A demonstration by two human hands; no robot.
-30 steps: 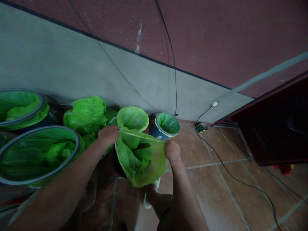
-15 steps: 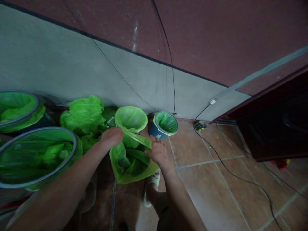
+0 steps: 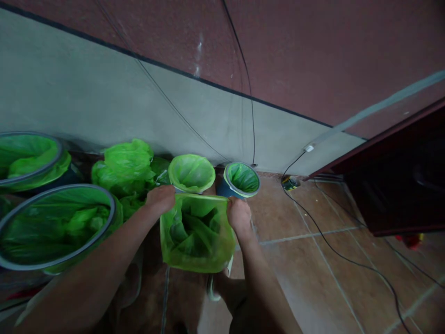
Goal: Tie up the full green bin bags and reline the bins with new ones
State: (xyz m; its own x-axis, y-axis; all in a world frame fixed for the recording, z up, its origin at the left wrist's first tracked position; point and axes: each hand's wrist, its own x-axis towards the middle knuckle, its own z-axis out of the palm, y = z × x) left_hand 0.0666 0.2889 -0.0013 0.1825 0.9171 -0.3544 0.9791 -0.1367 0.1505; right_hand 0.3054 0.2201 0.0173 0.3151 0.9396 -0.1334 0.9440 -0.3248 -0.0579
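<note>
Between my hands a green trash bag [image 3: 198, 259] is spread in a roughly square opening, its folds dark inside. My left hand [image 3: 161, 198] is closed on the bag's far left corner. At the far right corner my right hand [image 3: 239, 214] is closed on the edge too, so the far edge runs straight between them. The bag covers whatever may stand beneath it. Just beyond it are a small bin with a pale green liner [image 3: 191, 172] and a small blue bin with a green liner [image 3: 242, 179].
Two large grey-rimmed bins, a nearer one [image 3: 111, 218] and a farther one [image 3: 57, 160], stand at left with green liners. A heap of green bags [image 3: 127, 162] lies by the wall. A black cable [image 3: 333, 253] crosses the tiles near a can [image 3: 290, 182].
My right hand has moved right and slightly down, drawing the loose far edge of the bag taut. The opening has become wider and squarer. My left hand stays at its corner.
</note>
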